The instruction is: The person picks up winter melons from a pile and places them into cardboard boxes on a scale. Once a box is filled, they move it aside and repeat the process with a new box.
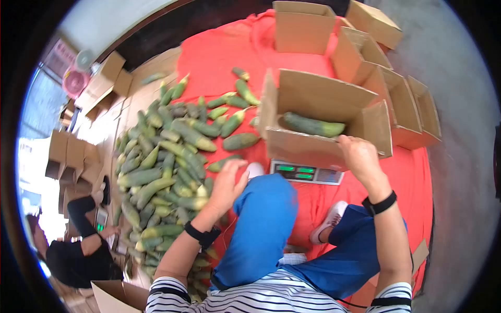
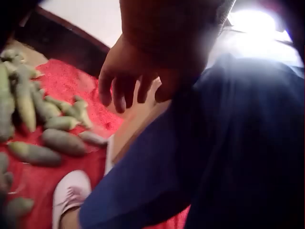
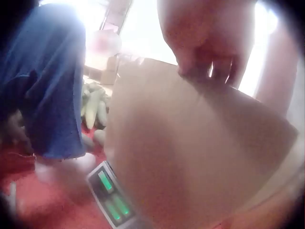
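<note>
A large green cucumber (image 1: pixel 313 125) lies in an uncovered cardboard box (image 1: pixel 308 148), which stands on a digital scale (image 1: pixel 305 173) with lit green displays. My right hand (image 1: pixel 361 159) is at the box's near rim, close to the cucumber's pale end. In the right wrist view its fingers bend loosely over the rim, and their tips are hidden behind the cardboard. My left hand (image 1: pixel 228 183) hovers empty above my knee, fingers relaxed and spread, between the box and a big heap of cucumbers (image 1: pixel 156 172).
Several uncovered cardboard boxes (image 1: pixel 360 55) stand on the red cloth (image 1: pixel 224 55) at the back and right. Loose cucumbers (image 1: pixel 240 141) lie between heap and scale. At far left another person (image 1: pixel 83 255) sits by a second scale (image 1: pixel 100 221). My knees flank the scale's near side.
</note>
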The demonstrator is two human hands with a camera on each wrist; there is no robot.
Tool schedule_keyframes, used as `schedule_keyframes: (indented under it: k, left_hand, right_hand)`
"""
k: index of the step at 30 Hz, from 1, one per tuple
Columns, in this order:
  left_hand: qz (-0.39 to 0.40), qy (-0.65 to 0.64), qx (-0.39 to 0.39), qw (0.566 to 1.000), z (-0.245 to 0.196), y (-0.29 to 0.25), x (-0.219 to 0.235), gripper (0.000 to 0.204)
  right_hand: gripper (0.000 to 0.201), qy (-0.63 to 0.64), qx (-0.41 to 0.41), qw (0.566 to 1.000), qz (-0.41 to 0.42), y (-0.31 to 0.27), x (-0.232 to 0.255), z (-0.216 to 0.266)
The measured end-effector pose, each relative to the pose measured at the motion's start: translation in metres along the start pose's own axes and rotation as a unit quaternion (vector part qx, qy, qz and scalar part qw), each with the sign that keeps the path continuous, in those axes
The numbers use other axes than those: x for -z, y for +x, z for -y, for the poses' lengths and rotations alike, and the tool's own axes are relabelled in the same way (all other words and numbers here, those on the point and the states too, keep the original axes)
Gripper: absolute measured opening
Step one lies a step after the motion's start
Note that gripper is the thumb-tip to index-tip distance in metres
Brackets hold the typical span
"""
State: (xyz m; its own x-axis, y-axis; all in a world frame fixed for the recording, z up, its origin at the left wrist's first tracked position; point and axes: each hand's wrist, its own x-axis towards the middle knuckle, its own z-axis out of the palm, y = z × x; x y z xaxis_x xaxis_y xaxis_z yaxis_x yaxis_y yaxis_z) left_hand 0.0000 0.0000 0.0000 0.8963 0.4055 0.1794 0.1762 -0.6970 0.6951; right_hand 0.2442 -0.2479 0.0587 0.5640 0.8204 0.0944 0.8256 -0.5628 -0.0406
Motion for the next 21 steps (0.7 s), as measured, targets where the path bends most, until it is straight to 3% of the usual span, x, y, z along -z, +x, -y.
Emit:
schedule_keyframes:
  k: [2,3,4,6,9,11,14,17,21]
  left_hand:
    - [0.087,-0.013,0.098,0.991,0.039,-0.054,-0.016,0.025]
    - [0.149,0.023,0.152,0.977,0.087,-0.076,-0.025,0.029]
    - [0.219,0.063,0.211,0.950,0.099,-0.100,-0.029,0.033]
    - [0.296,0.097,0.252,0.916,0.114,-0.147,-0.028,0.035]
    - [0.311,0.113,0.275,0.903,0.116,-0.180,-0.028,0.039]
    - [0.268,0.120,0.247,0.924,0.139,-0.206,-0.033,0.034]
    - [0.263,0.140,0.326,0.897,0.168,-0.232,-0.038,0.033]
    - [0.253,0.084,0.398,0.878,0.169,-0.226,-0.031,0.032]
    - [0.206,0.071,0.353,0.910,0.194,-0.207,-0.038,0.028]
  right_hand:
    - [0.010,0.021,0.005,1.000,-0.016,-0.011,0.006,-0.007]
    - [0.011,0.014,0.003,1.000,-0.026,0.000,0.000,0.006]
    - [0.011,0.016,0.016,0.999,-0.042,-0.001,-0.002,0.002]
    - [0.012,0.022,0.021,0.999,-0.041,-0.003,-0.008,0.003]
    - [0.012,0.017,0.022,0.999,-0.046,0.001,-0.003,0.005]
    - [0.012,0.019,-0.007,0.999,-0.043,0.003,0.001,0.009]
    - [0.013,0.032,-0.011,0.999,-0.033,0.001,0.001,0.010]
    - [0.014,0.034,-0.022,0.999,-0.024,0.002,0.005,0.014]
    - [0.017,0.029,-0.026,0.999,-0.020,0.003,0.006,0.015]
